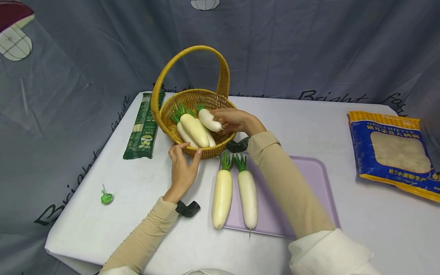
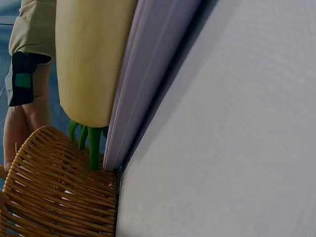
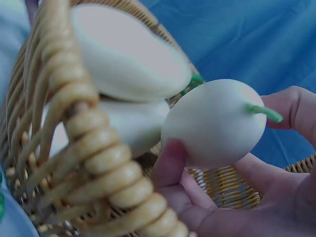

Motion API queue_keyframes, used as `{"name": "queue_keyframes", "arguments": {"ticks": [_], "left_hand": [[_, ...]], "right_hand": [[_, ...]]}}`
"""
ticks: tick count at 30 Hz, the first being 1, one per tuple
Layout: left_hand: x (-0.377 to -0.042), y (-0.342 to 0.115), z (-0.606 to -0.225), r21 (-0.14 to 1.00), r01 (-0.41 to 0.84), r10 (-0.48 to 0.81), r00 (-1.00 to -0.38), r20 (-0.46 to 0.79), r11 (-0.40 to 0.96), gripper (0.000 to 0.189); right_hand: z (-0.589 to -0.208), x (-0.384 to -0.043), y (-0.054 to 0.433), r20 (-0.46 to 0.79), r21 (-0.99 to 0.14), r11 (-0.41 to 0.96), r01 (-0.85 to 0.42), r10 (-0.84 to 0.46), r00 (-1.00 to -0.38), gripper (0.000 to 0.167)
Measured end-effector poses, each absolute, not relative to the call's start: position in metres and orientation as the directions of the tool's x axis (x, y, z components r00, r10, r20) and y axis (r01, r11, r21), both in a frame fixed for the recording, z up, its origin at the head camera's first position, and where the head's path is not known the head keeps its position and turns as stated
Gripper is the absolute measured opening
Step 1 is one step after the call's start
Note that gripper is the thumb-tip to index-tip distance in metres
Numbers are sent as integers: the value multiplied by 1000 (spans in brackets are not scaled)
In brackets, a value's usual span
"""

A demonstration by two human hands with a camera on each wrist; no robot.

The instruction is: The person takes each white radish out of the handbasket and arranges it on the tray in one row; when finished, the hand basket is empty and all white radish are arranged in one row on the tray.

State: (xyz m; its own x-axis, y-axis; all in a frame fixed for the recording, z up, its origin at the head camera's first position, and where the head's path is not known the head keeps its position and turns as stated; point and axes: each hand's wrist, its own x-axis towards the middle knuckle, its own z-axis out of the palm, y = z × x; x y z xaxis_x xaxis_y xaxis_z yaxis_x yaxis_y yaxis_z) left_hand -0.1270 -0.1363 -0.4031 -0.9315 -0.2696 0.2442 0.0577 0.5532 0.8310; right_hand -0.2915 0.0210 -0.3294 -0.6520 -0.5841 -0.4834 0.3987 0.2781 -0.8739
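Gripping a white radish (image 1: 209,119) between thumb and fingers, the right hand (image 1: 236,120) holds it in the basket (image 1: 207,154) beside other radishes (image 1: 194,130). The left hand (image 1: 182,170), thumb and fingers spread, touches the basket's near side, how firmly I cannot tell. Two long radishes (image 1: 248,198) lie on a tray (image 1: 311,179).

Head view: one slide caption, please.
Right hand grips a white radish at the wicker basket, which the left hand touches.

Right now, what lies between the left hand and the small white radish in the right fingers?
The golden wicker basket's front rim, then larger pale radishes inside; the head view shows this.
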Motion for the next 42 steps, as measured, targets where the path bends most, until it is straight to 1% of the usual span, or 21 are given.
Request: {"name": "queue_keyframes", "arguments": {"ticks": [4, 6, 10, 15, 19, 23, 26, 33, 35, 39, 42], "left_hand": [[-127, -136, -403, 831, 51, -273, -932, 239, 554, 45], [-127, -136, -403, 831, 54, -270, -933, 240, 554, 45], [-127, -136, -403, 832, 53, -266, -934, 236, 551, 46], [-126, -137, -402, 831, 52, -267, -934, 237, 554, 46], [-125, -138, -401, 831, 52, -265, -935, 235, 553, 46], [-126, -137, -401, 837, 49, -263, -938, 227, 545, 45], [-126, -136, -401, 841, 45, -265, -939, 220, 539, 45], [-125, -135, -401, 840, 43, -267, -938, 220, 541, 45], [-125, -135, -401, 841, 47, -268, -937, 224, 539, 45], [-125, -135, -401, 842, 59, -262, -937, 232, 536, 46], [-125, -135, -402, 844, 59, -263, -936, 232, 533, 46]], "right_hand": [[-332, -291, 25, -442, -855, 98, 510, -652, -616, 52], [-333, -291, 29, -412, -833, 9, 553, -677, -610, 50], [-332, -290, 37, -360, -815, -82, 574, -704, -612, 50], [-328, -285, 48, -302, -826, -117, 551, -733, -609, 49], [-325, -276, 61, -239, -850, -140, 508, -757, -608, 47], [-324, -262, 81, -142, -865, -177, 470, -811, -567, 49], [-324, -249, 99, -109, -858, -197, 474, -833, -543, 52], [-326, -214, 146, -57, -880, -213, 425, -840, -539, 50], [-328, -204, 160, -62, -886, -208, 414, -832, -552, 50], [-334, -181, 184, -67, -880, -226, 418, -812, -580, 51], [-342, -166, 198, -41, -870, -250, 424, -821, -570, 51]]}}
